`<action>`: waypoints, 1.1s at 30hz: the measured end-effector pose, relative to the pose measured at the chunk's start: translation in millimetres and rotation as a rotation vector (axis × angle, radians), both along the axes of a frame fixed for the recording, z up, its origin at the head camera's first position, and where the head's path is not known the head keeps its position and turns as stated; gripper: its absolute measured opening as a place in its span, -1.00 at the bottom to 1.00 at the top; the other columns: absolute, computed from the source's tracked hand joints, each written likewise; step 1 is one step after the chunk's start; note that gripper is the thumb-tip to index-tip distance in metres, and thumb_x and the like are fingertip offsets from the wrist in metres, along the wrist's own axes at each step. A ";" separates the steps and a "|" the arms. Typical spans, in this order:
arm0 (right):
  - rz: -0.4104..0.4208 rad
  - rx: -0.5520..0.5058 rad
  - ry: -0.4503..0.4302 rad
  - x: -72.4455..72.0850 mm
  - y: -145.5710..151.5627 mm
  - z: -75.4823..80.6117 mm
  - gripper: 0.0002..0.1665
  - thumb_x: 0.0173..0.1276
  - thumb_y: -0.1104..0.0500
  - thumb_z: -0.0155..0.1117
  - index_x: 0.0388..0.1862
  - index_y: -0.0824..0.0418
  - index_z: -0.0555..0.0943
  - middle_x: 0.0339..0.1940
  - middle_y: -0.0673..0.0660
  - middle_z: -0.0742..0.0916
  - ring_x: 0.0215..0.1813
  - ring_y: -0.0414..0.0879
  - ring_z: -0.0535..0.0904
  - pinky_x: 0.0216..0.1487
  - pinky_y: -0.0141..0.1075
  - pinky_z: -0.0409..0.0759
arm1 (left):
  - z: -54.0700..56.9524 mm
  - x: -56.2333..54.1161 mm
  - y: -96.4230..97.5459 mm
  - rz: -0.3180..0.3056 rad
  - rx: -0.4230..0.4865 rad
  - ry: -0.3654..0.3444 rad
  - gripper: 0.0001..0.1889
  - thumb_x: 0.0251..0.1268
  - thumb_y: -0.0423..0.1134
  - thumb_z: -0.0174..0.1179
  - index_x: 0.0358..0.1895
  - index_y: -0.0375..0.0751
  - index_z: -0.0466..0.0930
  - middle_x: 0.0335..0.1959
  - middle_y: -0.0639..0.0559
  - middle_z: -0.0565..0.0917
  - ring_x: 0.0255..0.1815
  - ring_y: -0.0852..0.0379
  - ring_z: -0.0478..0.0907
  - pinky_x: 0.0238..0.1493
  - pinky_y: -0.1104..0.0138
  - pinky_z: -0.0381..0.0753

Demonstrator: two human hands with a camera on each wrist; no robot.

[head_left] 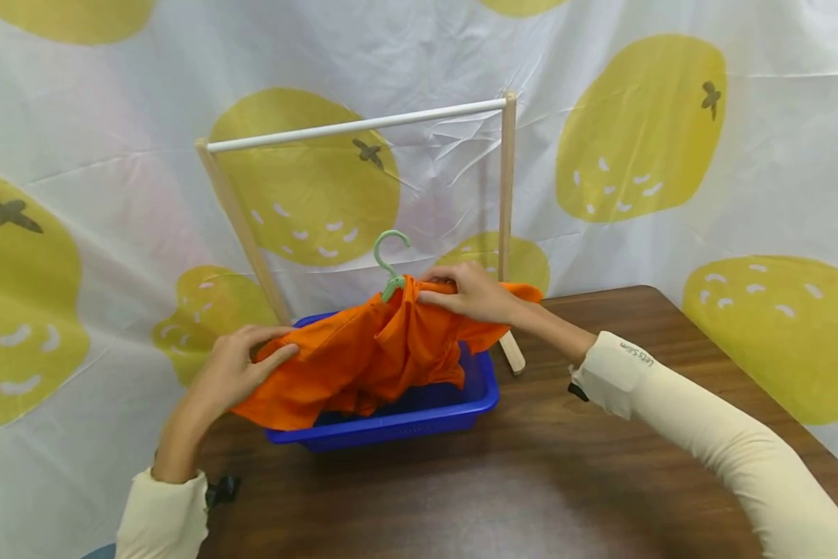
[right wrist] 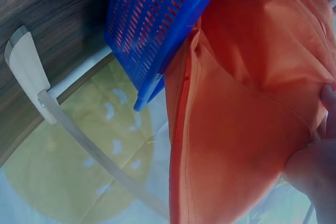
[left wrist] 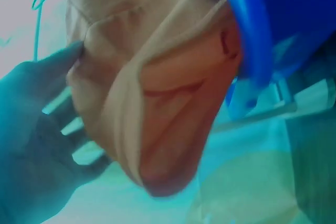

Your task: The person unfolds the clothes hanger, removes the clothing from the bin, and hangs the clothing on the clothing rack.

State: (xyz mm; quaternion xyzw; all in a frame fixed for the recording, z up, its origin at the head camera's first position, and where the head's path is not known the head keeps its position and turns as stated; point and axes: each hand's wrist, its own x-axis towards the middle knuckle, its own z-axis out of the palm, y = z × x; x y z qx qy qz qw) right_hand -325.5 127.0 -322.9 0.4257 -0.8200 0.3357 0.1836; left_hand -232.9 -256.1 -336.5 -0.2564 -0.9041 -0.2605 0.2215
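Note:
An orange shirt [head_left: 349, 349] hangs in folds over the blue basket [head_left: 419, 423], with a green hanger [head_left: 393, 264] inside it. Only the hanger's hook and neck show above the collar; its arms are hidden by cloth. My left hand [head_left: 233, 369] holds the left sleeve end, thumb on the near side. In the left wrist view that hand [left wrist: 47, 129] lies along the edge of the cloth. Just right of the hook, my right hand [head_left: 471, 293] pinches the shirt near its collar. The right wrist view shows fingers [right wrist: 310, 166] at the cloth's edge.
Behind the basket stands a rack with a white bar [head_left: 363, 126] and wooden posts [head_left: 507, 186]; its right foot [head_left: 512, 353] rests on the brown table [head_left: 565, 466]. A fruit-patterned curtain [head_left: 446, 46] hangs at the back.

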 end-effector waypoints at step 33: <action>-0.068 -0.325 0.307 -1.0 8.9 19.1 -0.57 0.29 0.30 0.55 0.14 0.24 0.72 0.15 0.12 0.76 0.29 0.00 0.61 0.38 -0.17 0.48 | 31.1 -28.7 25.5 0.054 0.284 0.238 -0.88 0.35 -0.31 0.43 -0.15 -0.29 0.81 -0.30 -0.19 0.69 -0.32 0.17 0.49 -0.32 0.49 0.37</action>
